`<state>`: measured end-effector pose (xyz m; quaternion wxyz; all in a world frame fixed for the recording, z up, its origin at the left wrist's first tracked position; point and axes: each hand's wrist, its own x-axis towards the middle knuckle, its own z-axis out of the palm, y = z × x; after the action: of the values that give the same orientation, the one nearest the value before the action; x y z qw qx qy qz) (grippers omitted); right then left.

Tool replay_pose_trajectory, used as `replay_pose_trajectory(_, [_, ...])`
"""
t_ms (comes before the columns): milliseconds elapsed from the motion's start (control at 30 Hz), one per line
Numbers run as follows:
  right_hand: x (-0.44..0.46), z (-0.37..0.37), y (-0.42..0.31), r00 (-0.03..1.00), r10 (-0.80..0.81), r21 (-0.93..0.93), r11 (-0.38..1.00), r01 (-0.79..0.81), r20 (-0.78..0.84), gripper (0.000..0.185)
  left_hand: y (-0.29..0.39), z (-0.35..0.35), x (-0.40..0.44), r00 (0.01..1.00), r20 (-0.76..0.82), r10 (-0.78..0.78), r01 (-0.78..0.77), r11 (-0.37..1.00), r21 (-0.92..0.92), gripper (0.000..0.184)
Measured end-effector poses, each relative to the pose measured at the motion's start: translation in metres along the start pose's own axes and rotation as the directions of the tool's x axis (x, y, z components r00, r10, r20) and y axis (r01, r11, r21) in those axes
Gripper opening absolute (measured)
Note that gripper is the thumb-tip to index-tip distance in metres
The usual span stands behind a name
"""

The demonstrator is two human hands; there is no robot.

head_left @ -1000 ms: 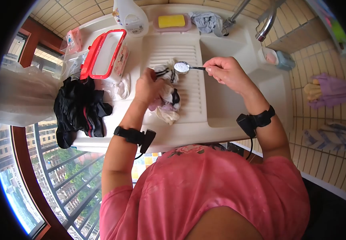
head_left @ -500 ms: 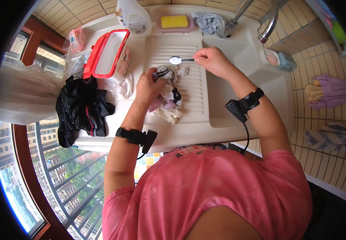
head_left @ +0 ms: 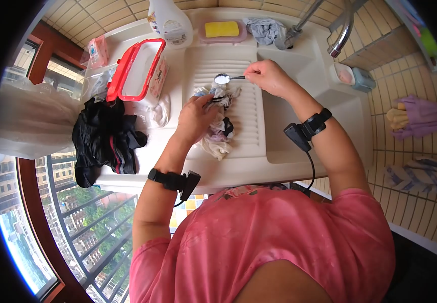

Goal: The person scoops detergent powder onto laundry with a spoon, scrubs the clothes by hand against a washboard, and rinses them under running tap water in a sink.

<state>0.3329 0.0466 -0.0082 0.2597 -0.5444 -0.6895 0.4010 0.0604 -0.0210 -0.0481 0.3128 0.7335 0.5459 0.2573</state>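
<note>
My right hand (head_left: 269,77) pinches the handle of a spoon (head_left: 236,78) over the ribbed washboard (head_left: 246,113). A heap of white powder (head_left: 222,79) fills the spoon's bowl, which is held level just above the bunched clothes. These small clothes (head_left: 217,144), in white, black and pale pink, lie crumpled on the ribs; their exact kind is hard to make out. My left hand (head_left: 196,119) lies over their left side, its fingers bent onto the cloth and partly hidden.
Left of the washboard stands a plastic box (head_left: 157,81) with its red-rimmed lid open. Black clothes (head_left: 102,136) lie at the counter's left. Behind are a white bottle (head_left: 172,25), a yellow sponge (head_left: 221,29) and a grey cloth (head_left: 266,32). The tap (head_left: 342,38) overhangs the basin (head_left: 299,118) at right.
My left hand has shifted right and over the clothes, pressing the bundle together. The spoon in my right hand has stayed nearly in place, slightly lower.
</note>
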Motion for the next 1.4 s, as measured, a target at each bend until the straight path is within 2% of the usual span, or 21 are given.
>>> replay_pose_trajectory(100, [-0.006, -0.004, -0.004, 0.996, 0.088, 0.005, 0.996, -0.088, 0.023, 0.021, 0.006, -0.009, -0.013, 0.993, 0.049, -0.109, 0.112, 0.992, -0.05, 0.045])
replay_pose_trajectory(167, [-0.009, -0.002, 0.002, 0.992, 0.084, 0.096, 0.991, -0.092, 0.091, 0.019, 0.0, -0.008, -0.024, 0.999, -0.025, -0.044, 0.044, 0.999, -0.02, 0.045])
replay_pose_trajectory(267, [-0.011, 0.001, -0.012, 0.988, 0.072, 0.106, 0.991, -0.087, 0.138, 0.019, 0.001, -0.008, -0.034, 0.999, -0.034, -0.034, 0.033, 0.999, -0.038, 0.045])
replay_pose_trajectory(367, [-0.006, 0.011, -0.025, 0.992, -0.047, 0.1, 0.994, 0.036, 0.117, 0.018, -0.004, -0.006, -0.038, 0.999, -0.035, -0.035, 0.033, 0.998, -0.059, 0.044])
replay_pose_trajectory(500, [0.001, 0.016, -0.033, 0.991, -0.067, 0.028, 0.998, 0.064, 0.113, 0.018, -0.004, -0.008, -0.044, 0.999, -0.034, -0.043, 0.039, 0.993, -0.113, 0.043])
replay_pose_trajectory(600, [-0.002, 0.011, -0.034, 0.991, -0.053, 0.014, 0.999, 0.051, 0.12, 0.018, -0.002, -0.012, -0.05, 0.998, -0.034, -0.061, 0.056, 0.99, -0.129, 0.045])
replay_pose_trajectory(667, [-0.001, 0.01, -0.027, 0.979, 0.05, 0.081, 0.994, -0.067, 0.196, 0.019, -0.002, -0.014, -0.053, 0.996, -0.027, -0.088, 0.084, 0.988, -0.127, 0.05])
replay_pose_trajectory(700, [0.0, 0.008, -0.034, 0.98, 0.038, 0.074, 0.996, -0.054, 0.198, 0.019, -0.001, -0.014, -0.054, 0.995, -0.042, -0.085, 0.079, 0.989, -0.129, 0.05])
replay_pose_trajectory(767, [0.003, 0.004, -0.051, 0.967, 0.125, 0.254, 0.95, -0.181, 0.221, 0.02, 0.001, -0.013, -0.057, 0.996, -0.064, -0.068, 0.061, 0.993, -0.104, 0.055])
replay_pose_trajectory(800, [0.009, 0.004, -0.06, 0.967, 0.115, 0.252, 0.953, -0.172, 0.225, 0.02, 0.002, -0.012, -0.058, 0.997, -0.066, -0.042, 0.034, 0.993, -0.115, 0.065])
replay_pose_trajectory(867, [0.023, 0.003, -0.081, 0.97, 0.03, 0.419, 0.898, -0.132, 0.239, 0.022, 0.01, -0.009, -0.064, 0.998, -0.041, -0.055, 0.052, 0.996, -0.076, 0.08])
replay_pose_trajectory(900, [0.033, 0.006, -0.095, 0.97, -0.004, 0.434, 0.895, -0.105, 0.242, 0.023, 0.01, -0.002, -0.066, 0.999, -0.025, -0.019, 0.019, 1.0, -0.02, 0.099])
replay_pose_trajectory(933, [0.044, 0.012, -0.108, 0.97, -0.01, 0.434, 0.895, -0.1, 0.243, 0.023, 0.015, 0.001, -0.071, 0.999, -0.034, 0.021, -0.019, 0.998, 0.054, 0.107])
replay_pose_trajectory(1000, [0.07, 0.029, -0.129, 0.966, -0.11, 0.403, 0.915, 0.007, 0.235, 0.023, 0.034, 0.003, -0.076, 1.0, -0.016, 0.009, -0.005, 0.981, 0.192, 0.109])
replay_pose_trajectory(1100, [0.114, 0.065, -0.145, 0.958, -0.096, 0.317, 0.948, 0.006, 0.269, 0.025, 0.039, 0.008, -0.076, 0.999, 0.021, 0.031, -0.036, 0.935, 0.353, 0.098])
replay_pose_trajectory(1133, [0.124, 0.077, -0.152, 0.958, -0.072, 0.223, 0.975, 0.009, 0.276, 0.025, 0.027, 0.014, -0.074, 0.999, 0.021, 0.029, -0.034, 0.932, 0.36, 0.098])
replay_pose_trajectory(1167, [0.131, 0.086, -0.157, 0.959, -0.048, 0.127, 0.992, 0.013, 0.279, 0.026, 0.006, 0.025, -0.07, 0.997, 0.006, 0.082, -0.08, 0.94, 0.331, 0.094])
replay_pose_trajectory(1200, [0.136, 0.095, -0.159, 0.96, -0.051, 0.133, 0.991, 0.014, 0.277, 0.026, 0.002, 0.021, -0.065, 0.991, -0.008, 0.136, -0.128, 0.945, 0.3, 0.09])
replay_pose_trajectory(1267, [0.141, 0.108, -0.16, 0.966, -0.039, 0.079, 0.997, 0.019, 0.254, 0.026, -0.003, 0.013, -0.061, 0.993, 0.011, 0.118, -0.117, 0.961, 0.252, 0.082])
replay_pose_trajectory(1333, [0.146, 0.112, -0.147, 0.97, -0.112, 0.052, 0.993, 0.103, 0.215, 0.028, 0.003, -0.001, -0.056, 0.996, 0.006, 0.085, -0.085, 0.994, 0.064, 0.074])
replay_pose_trajectory(1400, [0.151, 0.112, -0.137, 0.956, -0.257, -0.137, 0.962, 0.238, -0.141, 0.026, 0.01, -0.019, -0.06, 0.989, -0.092, 0.117, -0.11, 0.991, 0.073, 0.068])
